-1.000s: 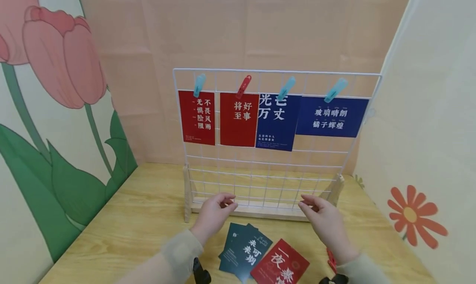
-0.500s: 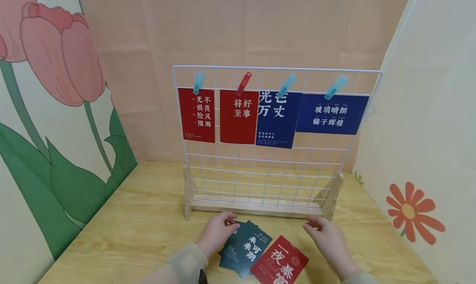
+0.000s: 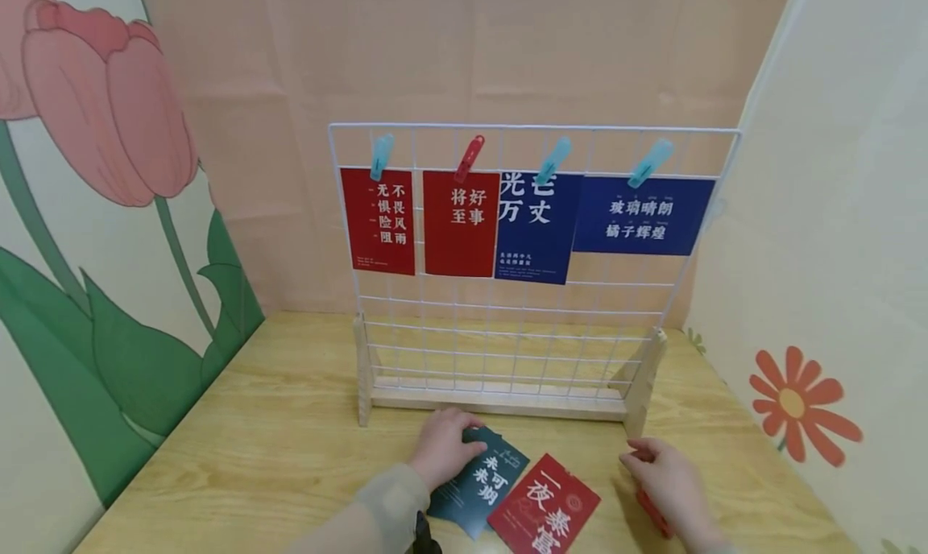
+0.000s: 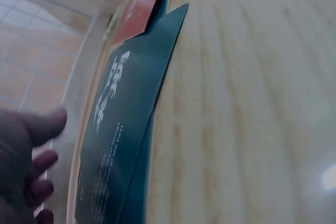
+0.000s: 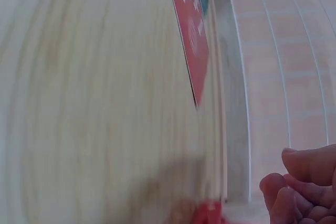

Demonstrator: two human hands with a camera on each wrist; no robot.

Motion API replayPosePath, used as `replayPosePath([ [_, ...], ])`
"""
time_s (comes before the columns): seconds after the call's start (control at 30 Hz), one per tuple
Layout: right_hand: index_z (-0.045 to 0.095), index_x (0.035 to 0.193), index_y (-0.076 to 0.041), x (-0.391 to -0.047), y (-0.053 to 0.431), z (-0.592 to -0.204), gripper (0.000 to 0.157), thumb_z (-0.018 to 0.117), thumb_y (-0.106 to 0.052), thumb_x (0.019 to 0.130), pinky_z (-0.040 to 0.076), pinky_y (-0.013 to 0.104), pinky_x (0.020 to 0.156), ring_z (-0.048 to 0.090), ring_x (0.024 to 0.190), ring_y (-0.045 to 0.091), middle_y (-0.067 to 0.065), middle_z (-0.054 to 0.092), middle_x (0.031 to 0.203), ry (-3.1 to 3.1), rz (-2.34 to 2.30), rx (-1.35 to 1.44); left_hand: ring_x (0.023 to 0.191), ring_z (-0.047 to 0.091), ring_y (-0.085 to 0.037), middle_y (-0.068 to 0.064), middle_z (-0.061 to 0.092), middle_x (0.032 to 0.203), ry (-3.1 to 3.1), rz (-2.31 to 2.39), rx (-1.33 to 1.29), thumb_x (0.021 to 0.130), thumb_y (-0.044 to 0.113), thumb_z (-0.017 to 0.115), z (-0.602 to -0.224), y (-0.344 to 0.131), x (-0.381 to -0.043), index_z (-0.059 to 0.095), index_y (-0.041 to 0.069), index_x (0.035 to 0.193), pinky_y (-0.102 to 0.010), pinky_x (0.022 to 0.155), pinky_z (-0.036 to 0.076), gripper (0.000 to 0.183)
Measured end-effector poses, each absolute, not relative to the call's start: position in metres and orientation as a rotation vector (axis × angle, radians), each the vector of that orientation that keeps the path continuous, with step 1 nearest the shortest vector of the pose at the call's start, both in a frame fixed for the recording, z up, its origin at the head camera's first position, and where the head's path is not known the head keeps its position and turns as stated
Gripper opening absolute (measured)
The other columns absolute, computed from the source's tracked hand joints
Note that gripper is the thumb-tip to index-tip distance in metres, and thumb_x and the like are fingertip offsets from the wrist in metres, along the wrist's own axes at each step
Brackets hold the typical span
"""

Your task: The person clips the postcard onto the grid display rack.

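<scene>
- Down on the yellow wood-grain table [image 3: 239, 457], two dark green paper cards [image 3: 464, 498] with white writing are laid flat, one partly on top of the other.
- Right beside them, a red paper card [image 3: 544, 502] with white writing is laid on a slant.
- The left hand [image 3: 444, 449] is held by the top end of the green cards. Its grip is spread a bit, with the thumb held apart from the bent fingers. Whether the cards are touched cannot be told.
- The right hand [image 3: 669, 477] is held over a red plastic clip [image 3: 654, 514], which is laid on the table and partly hidden by it. Its grip is loosely curled, with the thumb held close to the first finger.
- Behind the hands, a white wire grid [image 3: 536, 126] is held up by a pale wooden stand [image 3: 500, 403].
- High on the grid, four cards are hung in a row: two red hanging cards [image 3: 460, 252], a tall dark blue card [image 3: 532, 236] and a wide dark blue card [image 3: 623, 192].
- The second one is clipped in red; the others are held by light blue plastic clips [image 3: 554, 161].
</scene>
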State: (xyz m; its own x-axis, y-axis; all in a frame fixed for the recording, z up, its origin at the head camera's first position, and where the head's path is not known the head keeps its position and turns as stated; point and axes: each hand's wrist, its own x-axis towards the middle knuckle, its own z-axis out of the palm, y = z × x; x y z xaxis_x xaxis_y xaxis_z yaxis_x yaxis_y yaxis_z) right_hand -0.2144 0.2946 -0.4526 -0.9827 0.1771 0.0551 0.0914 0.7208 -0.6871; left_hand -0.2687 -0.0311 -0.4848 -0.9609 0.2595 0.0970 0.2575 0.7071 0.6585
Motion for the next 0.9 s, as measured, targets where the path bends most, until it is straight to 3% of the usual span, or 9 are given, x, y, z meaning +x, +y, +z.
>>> replayPosePath([
  [0.17, 0.057, 0.12, 0.011, -0.218, 0.322, -0.445, 0.051, 0.064, -0.03, 0.091, 0.048, 0.032, 0.063, 0.062, 0.072, 0.015, 0.018, 0.068, 0.097, -2.866, 1.086, -0.298, 0.126, 0.041, -0.025, 0.005, 0.057, 0.126, 2.859, 1.028, 0.66, 0.088, 0.038, 0.068, -0.489, -0.027, -0.273, 0.066, 0.029, 0.118, -0.055, 0.101, 0.027, 0.031],
  [0.37, 0.061, 0.114, 0.01, -0.22, 0.346, -0.442, 0.05, 0.063, -0.035, 0.092, 0.05, 0.045, 0.07, 0.064, 0.082, 0.028, 0.022, 0.065, 0.101, -3.012, 0.998, -0.242, 0.136, 0.032, -0.028, 0.004, 0.052, 0.138, 2.841, 0.924, 0.669, 0.088, 0.041, 0.067, -0.492, -0.027, -0.277, 0.059, 0.024, 0.13, -0.057, 0.106, 0.022, 0.046],
  [0.5, 0.064, 0.106, 0.007, -0.223, 0.352, -0.444, 0.041, 0.065, -0.03, 0.091, 0.047, 0.051, 0.074, 0.061, 0.088, 0.034, 0.017, 0.066, 0.096, -3.102, 0.921, -0.262, 0.138, 0.03, -0.029, 0.002, 0.046, 0.145, 2.83, 0.763, 0.688, 0.086, 0.043, 0.068, -0.489, -0.028, -0.281, 0.053, 0.022, 0.137, -0.057, 0.107, 0.024, 0.057],
  [0.7, 0.064, 0.099, 0.006, -0.222, 0.355, -0.451, 0.039, 0.065, -0.032, 0.09, 0.048, 0.047, 0.07, 0.06, 0.08, 0.024, 0.008, 0.065, 0.087, -3.204, 0.866, -0.281, 0.134, 0.036, -0.024, 0.007, 0.048, 0.143, 2.855, 0.523, 0.795, 0.085, 0.041, 0.069, -0.485, -0.024, -0.288, 0.053, 0.024, 0.137, -0.047, 0.108, 0.029, 0.057],
  [0.9, 0.064, 0.097, 0.008, -0.222, 0.356, -0.459, 0.031, 0.066, -0.022, 0.087, 0.048, 0.048, 0.072, 0.06, 0.08, 0.025, 0.013, 0.065, 0.088, -3.224, 0.828, -0.257, 0.128, 0.041, -0.019, 0.008, 0.051, 0.138, 2.866, 0.404, 0.856, 0.085, 0.04, 0.071, -0.483, -0.022, -0.29, 0.058, 0.027, 0.132, -0.041, 0.106, 0.033, 0.051],
])
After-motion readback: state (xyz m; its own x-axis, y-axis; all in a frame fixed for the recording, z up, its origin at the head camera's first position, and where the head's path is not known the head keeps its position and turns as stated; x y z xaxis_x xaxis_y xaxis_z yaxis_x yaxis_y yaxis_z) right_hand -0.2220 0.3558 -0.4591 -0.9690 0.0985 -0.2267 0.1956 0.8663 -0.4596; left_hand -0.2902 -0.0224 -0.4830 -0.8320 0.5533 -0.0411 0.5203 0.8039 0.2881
